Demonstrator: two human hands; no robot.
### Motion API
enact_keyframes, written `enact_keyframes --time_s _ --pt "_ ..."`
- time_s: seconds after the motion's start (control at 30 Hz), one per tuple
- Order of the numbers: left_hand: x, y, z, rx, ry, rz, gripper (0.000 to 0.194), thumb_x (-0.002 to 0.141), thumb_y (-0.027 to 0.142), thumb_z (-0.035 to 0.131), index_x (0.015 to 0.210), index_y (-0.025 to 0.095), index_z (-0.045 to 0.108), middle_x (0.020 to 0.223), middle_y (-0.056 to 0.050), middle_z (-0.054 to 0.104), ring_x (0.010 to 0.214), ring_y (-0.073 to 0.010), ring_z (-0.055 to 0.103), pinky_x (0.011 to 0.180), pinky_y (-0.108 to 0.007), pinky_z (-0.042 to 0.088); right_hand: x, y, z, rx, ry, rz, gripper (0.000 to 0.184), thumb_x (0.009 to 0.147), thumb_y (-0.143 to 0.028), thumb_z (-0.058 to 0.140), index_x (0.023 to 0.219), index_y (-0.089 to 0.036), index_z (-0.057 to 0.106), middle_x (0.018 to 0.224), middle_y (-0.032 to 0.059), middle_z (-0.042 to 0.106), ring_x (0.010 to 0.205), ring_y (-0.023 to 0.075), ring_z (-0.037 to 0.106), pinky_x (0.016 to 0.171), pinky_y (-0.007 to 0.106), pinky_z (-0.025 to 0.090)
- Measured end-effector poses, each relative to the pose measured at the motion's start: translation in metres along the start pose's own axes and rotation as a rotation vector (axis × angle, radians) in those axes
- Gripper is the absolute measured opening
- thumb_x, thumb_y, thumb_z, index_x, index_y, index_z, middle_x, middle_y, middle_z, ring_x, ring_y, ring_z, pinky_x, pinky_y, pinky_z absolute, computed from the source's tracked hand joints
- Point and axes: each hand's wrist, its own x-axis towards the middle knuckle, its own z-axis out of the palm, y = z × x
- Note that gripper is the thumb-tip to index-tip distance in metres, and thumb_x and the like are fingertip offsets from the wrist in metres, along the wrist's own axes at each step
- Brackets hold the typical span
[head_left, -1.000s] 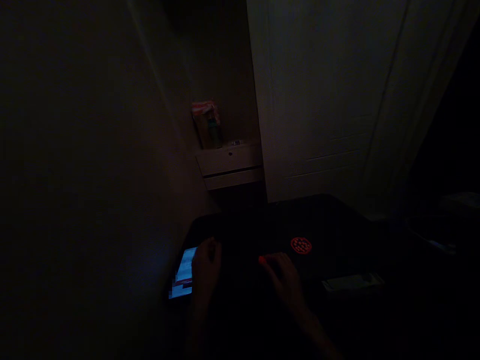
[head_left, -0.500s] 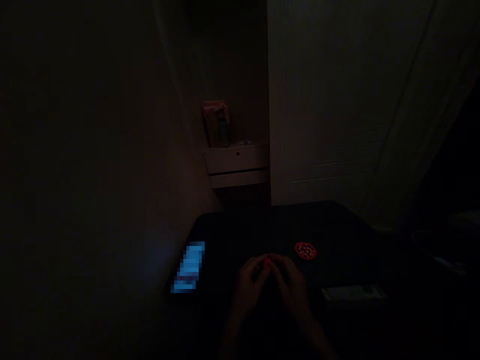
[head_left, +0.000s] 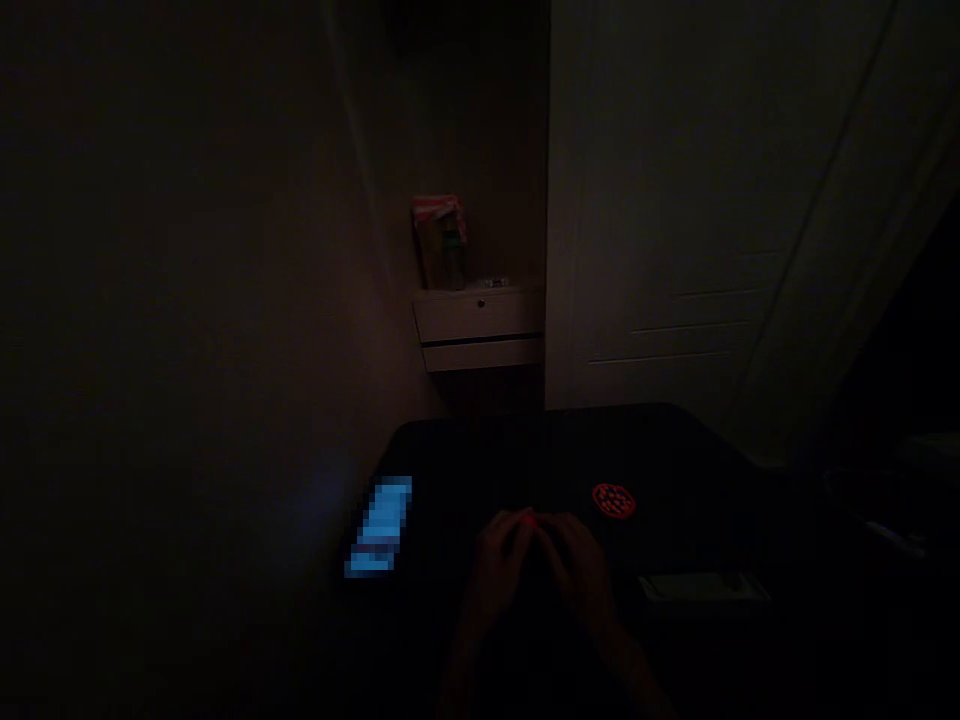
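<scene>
In the dark room, my left hand (head_left: 501, 550) and my right hand (head_left: 576, 552) meet over the near part of a dark table (head_left: 480, 460). A small glowing red piece (head_left: 529, 519) is pinched at the left fingertips, and the right fingertips touch or nearly touch it. Its kind is too dim to make out. Beyond my right hand, a round red-rimmed disc (head_left: 613, 501) with a red openwork pattern lies flat on the table. Shadow hides most of my lower fingers.
At the table's left edge lies a bright blue, blurred-out screen (head_left: 381, 527). A pale flat box-like thing (head_left: 703, 587) is at the near right. Behind the table are a drawer unit (head_left: 480, 318) holding a red-topped package (head_left: 439, 235), and a pale panelled door (head_left: 660, 220).
The view has shifted slightly. My fingertips have come closer together around the red piece, which shows a little further left. The disc and the screen stay in place on the table.
</scene>
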Motion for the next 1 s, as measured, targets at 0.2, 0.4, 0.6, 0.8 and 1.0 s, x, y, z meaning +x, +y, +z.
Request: enact_keyframes --time_s 0.2,0.4,0.6,0.8,1.0 --pt "-0.001 0.000 0.000 0.028 -0.039 0.006 0.035 0.101 0.045 0.052 0.104 0.021 0.077 0.103 -0.008 0.075 0.098 -0.0230 0.069 0.090 -0.033 0.053 -0.002 0.004 0.001 -0.043 0.001 -0.032 0.023 0.106 -0.033 0.048 0.109 -0.025 0.069 0.101 0.0067 0.076 0.094 0.0242 0.072 0.084 0.038 0.058" --pt "-0.002 0.000 0.000 0.026 -0.055 0.005 0.033 0.102 0.042 0.050 0.105 0.022 0.076 0.105 -0.007 0.075 0.100 -0.0228 0.069 0.092 -0.033 0.052 -0.004 0.008 0.004 -0.108 -0.006 -0.040 0.023 0.106 -0.035 0.047 0.104 -0.024 0.068 0.098 0.0069 0.074 0.090 0.0241 0.071 0.081 0.039 0.056" --pt "-0.002 0.000 0.001 0.006 -0.048 -0.028 0.031 0.100 0.042 0.052 0.102 0.021 0.076 0.105 -0.007 0.077 0.099 -0.0231 0.070 0.092 -0.033 0.052 -0.004 0.009 0.004 -0.121 -0.026 -0.049 0.020 0.105 -0.032 0.047 0.103 -0.024 0.066 0.096 0.0066 0.074 0.088 0.0237 0.070 0.080 0.038 0.055" --pt "0.000 0.000 0.002 -0.024 -0.009 -0.064 0.032 0.098 0.043 0.053 0.101 0.020 0.075 0.105 -0.008 0.078 0.099 -0.0242 0.071 0.092 -0.034 0.053 -0.002 0.001 0.001 -0.097 -0.023 -0.043 0.020 0.105 -0.031 0.049 0.106 -0.024 0.067 0.098 0.0070 0.075 0.091 0.0243 0.070 0.082 0.038 0.055" --pt "-0.001 -0.001 0.002 -0.068 0.013 -0.090 0.034 0.097 0.044 0.051 0.096 0.019 0.074 0.098 -0.007 0.078 0.094 -0.0239 0.070 0.087 -0.034 0.053 -0.002 -0.002 -0.003 -0.096 -0.054 -0.091 0.024 0.104 -0.028 0.051 0.119 -0.028 0.070 0.108 0.0070 0.076 0.099 0.0254 0.071 0.087 0.041 0.055"
